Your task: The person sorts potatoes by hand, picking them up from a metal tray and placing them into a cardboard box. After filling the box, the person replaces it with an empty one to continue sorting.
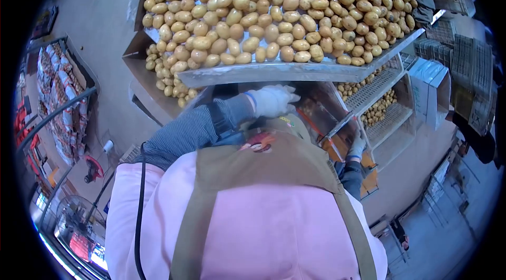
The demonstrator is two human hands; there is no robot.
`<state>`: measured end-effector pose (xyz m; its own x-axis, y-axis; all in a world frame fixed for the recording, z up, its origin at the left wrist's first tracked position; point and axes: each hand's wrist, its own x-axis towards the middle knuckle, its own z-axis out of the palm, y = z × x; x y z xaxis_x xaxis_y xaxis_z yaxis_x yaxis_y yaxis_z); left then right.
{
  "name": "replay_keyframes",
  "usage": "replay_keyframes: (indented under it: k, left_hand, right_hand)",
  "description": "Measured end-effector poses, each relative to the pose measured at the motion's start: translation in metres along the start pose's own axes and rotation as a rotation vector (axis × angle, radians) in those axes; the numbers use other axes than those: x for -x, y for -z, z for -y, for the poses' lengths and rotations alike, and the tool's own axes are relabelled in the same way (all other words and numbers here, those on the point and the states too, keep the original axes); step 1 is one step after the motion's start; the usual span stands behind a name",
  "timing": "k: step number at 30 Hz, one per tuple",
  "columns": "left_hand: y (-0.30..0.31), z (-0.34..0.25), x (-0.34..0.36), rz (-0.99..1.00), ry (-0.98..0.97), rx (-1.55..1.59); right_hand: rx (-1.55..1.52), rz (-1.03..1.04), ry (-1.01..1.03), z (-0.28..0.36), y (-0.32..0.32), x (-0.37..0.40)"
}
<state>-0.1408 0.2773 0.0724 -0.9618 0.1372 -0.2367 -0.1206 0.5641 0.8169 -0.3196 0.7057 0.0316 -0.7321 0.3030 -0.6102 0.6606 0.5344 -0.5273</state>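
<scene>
My left hand (pixel 271 100), in a white glove, is just below the metal front rim (pixel 274 73) of a tray heaped with yellow potatoes (pixel 242 3). Its fingers are apart and nothing shows between them. A green-and-brown cap-like item (pixel 290 126) lies just beneath it, close to the apron front (pixel 263 161). Lower and to the right, my right hand (pixel 357 145), also gloved, rests by the edge of a slatted metal chute (pixel 385 95); its fingers are too small and partly hidden to make out a grip.
More potatoes (pixel 375 108) lie behind the chute. A white-blue box (pixel 429 90) and stacked crates (pixel 472 79) stand at the right. Filled patterned sacks (pixel 60 100) are at the left, above a fan (pixel 74 216). A dark-gloved hand shows at the top edge, and a person (pixel 399 233) at lower right.
</scene>
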Motion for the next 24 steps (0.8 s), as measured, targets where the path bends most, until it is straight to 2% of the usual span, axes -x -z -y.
replay_keyframes:
  k: [2, 5, 6, 7, 8, 9, 10, 11, 12, 13, 14, 15, 16, 17, 18, 21, 24]
  left_hand:
    - [0.026, 0.002, 0.001, 0.224, -0.022, 0.05]
    - [0.056, 0.008, 0.037, -0.191, 0.246, 0.564]
    - [0.063, 0.023, 0.051, -0.377, 0.374, 0.486]
    - [0.066, 0.043, 0.066, -0.669, 0.478, 0.404]
    - [0.095, 0.049, 0.081, -0.764, 0.544, -0.012]
    - [0.103, 0.07, 0.093, -0.871, 0.53, -0.326]
    - [0.099, 0.099, 0.103, -0.86, 0.597, -0.527]
    - [0.099, 0.118, 0.103, -0.775, 0.636, -0.5]
    - [0.099, 0.128, 0.103, -0.687, 0.666, -0.467]
    - [0.1, 0.121, 0.108, -0.821, 0.659, -0.269]
    - [0.103, 0.105, 0.113, -0.956, 0.641, -0.069]
    - [0.104, 0.099, 0.119, -1.089, 0.616, 0.135]
    - [0.099, 0.106, 0.131, -1.22, 0.694, 0.14]
    - [0.097, 0.109, 0.147, -1.413, 0.672, 0.336]
    - [0.098, 0.116, 0.164, -1.6, 0.633, 0.532]
    - [0.084, 0.181, 0.207, -1.54, 0.581, 0.792]
    - [0.083, 0.225, 0.197, -1.434, 0.803, 0.708]
  right_hand:
    - [0.291, -0.053, 0.077, -0.039, 0.007, -0.033]
    - [0.191, -0.108, 0.307, 0.001, -0.029, -0.037]
    - [0.183, -0.077, 0.477, 0.03, -0.046, -0.025]
    - [0.189, -0.135, 0.617, 0.072, -0.074, 0.014]
    - [0.198, -0.103, 0.841, 0.112, -0.103, 0.05]
    - [0.21, -0.061, 1.07, 0.152, -0.133, 0.086]
    - [0.202, 0.169, 1.114, 0.184, -0.176, 0.119]
    - [0.188, 0.409, 1.124, 0.217, -0.221, 0.152]
    - [0.28, 0.557, 1.278, 0.237, -0.251, 0.178]
    - [0.401, 0.703, 1.354, 0.25, -0.28, 0.2]
    - [0.43, 0.787, 1.587, 0.245, -0.316, 0.202]
    - [0.581, 0.914, 1.524, 0.253, -0.33, 0.241]
    - [0.579, 0.88, 1.924, 0.247, -0.362, 0.257]
    - [0.786, 0.863, 2.015, 0.238, -0.381, 0.274]
    - [0.996, 0.802, 2.014, 0.225, -0.401, 0.284]
    - [1.107, 0.656, 2.082, 0.201, -0.455, 0.289]
    - [1.259, 0.558, 2.162, 0.215, -0.493, 0.3]
